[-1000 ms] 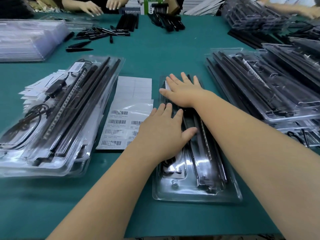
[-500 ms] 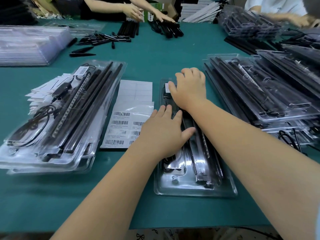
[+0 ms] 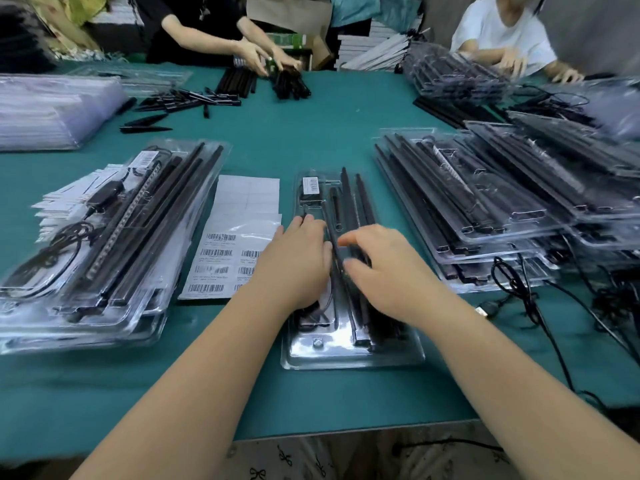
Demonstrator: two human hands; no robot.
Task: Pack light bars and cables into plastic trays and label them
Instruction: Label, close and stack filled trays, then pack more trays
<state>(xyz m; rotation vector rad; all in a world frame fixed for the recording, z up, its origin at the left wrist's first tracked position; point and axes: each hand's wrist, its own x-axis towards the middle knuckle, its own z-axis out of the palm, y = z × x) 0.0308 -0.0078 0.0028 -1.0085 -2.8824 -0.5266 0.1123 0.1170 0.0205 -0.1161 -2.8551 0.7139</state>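
Note:
A clear plastic tray (image 3: pixel 353 355) lies lengthwise in front of me on the green table. It holds black light bars (image 3: pixel 349 199) and a coiled cable, and a barcode label (image 3: pixel 310 185) sits at its far left corner. My left hand (image 3: pixel 298 258) presses flat on the tray's left half. My right hand (image 3: pixel 388 268) rests on the bars at mid-length, its fingers slightly bent and blurred. Both hands hide the tray's middle.
A sheet of barcode labels (image 3: pixel 235 251) lies left of the tray. Packed trays are stacked at left (image 3: pixel 114 237) and right (image 3: pixel 485 209). Loose black cables (image 3: pixel 519 289) trail at the right. Empty trays (image 3: pixel 45 109) pile up at back left. Other people's hands (image 3: pixel 263 57) sort bars at the far edge.
My right hand has pulled back from the tray's far end to its middle, uncovering the label there. My left hand has stayed pressing on the tray.

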